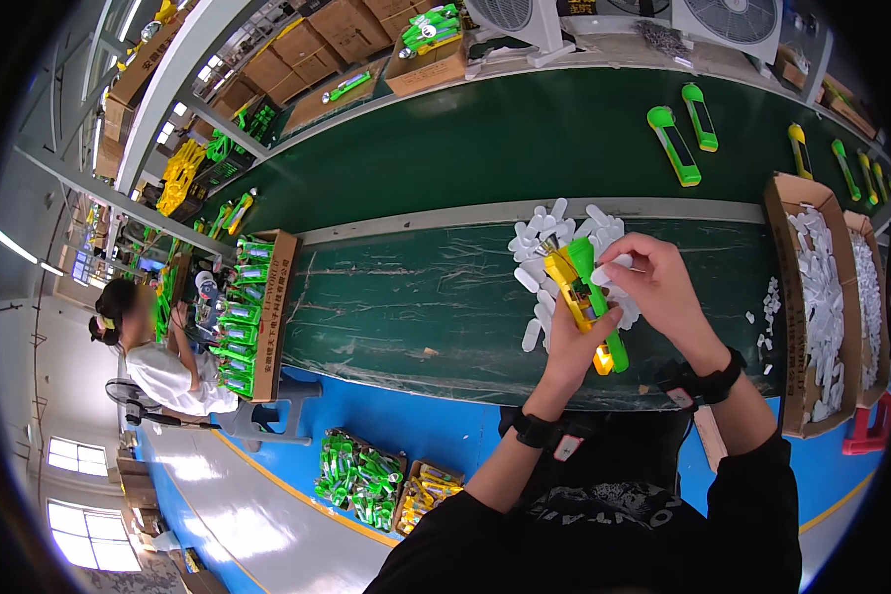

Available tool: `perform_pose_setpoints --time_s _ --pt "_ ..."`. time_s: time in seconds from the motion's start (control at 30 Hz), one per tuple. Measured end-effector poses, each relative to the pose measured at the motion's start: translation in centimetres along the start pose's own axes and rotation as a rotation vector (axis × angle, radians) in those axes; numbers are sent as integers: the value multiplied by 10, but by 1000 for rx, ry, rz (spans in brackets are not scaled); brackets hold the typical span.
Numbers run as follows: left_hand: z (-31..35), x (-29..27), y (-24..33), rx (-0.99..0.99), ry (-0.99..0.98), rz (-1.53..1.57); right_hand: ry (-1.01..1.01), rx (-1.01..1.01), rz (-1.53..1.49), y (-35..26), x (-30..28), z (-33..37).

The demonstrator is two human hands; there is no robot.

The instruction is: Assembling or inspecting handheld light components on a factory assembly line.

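Observation:
My left hand (568, 348) is wrapped round a pair of long plastic handles lying side by side, a yellow handle (562, 272) with metal at its tip and a green handle (586, 265). Between the thumb and fingers of my right hand (655, 285) is a white oval piece (616, 267), close against the green handle. Whether the piece touches the handle I cannot tell. A loose pile of similar white oval pieces (532, 335) lies on the bench under and around my hands.
The green workbench (386, 297) borders a green belt (416, 148) carrying green and yellow handles. Boxes of white pieces (797, 416) stand at right, a carton of green handles (279, 317) at left. A seated person (173, 371) works beyond it. Filled boxes (398, 495) sit on the floor.

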State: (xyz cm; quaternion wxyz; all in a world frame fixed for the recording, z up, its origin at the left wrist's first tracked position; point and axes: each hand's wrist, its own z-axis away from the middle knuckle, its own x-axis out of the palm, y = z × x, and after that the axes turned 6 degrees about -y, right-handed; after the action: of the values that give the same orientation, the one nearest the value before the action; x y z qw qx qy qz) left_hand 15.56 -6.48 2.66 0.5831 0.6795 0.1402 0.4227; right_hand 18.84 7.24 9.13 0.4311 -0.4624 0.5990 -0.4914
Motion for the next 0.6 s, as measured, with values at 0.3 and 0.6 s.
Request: perform_pose_setpoints --time_s 0.3,0.6 --pt "4 0 -9 107 131 -324 231 -108 460 15 6 19" --pt "3 18 4 283 221 -61 375 -174 326 18 62 22"
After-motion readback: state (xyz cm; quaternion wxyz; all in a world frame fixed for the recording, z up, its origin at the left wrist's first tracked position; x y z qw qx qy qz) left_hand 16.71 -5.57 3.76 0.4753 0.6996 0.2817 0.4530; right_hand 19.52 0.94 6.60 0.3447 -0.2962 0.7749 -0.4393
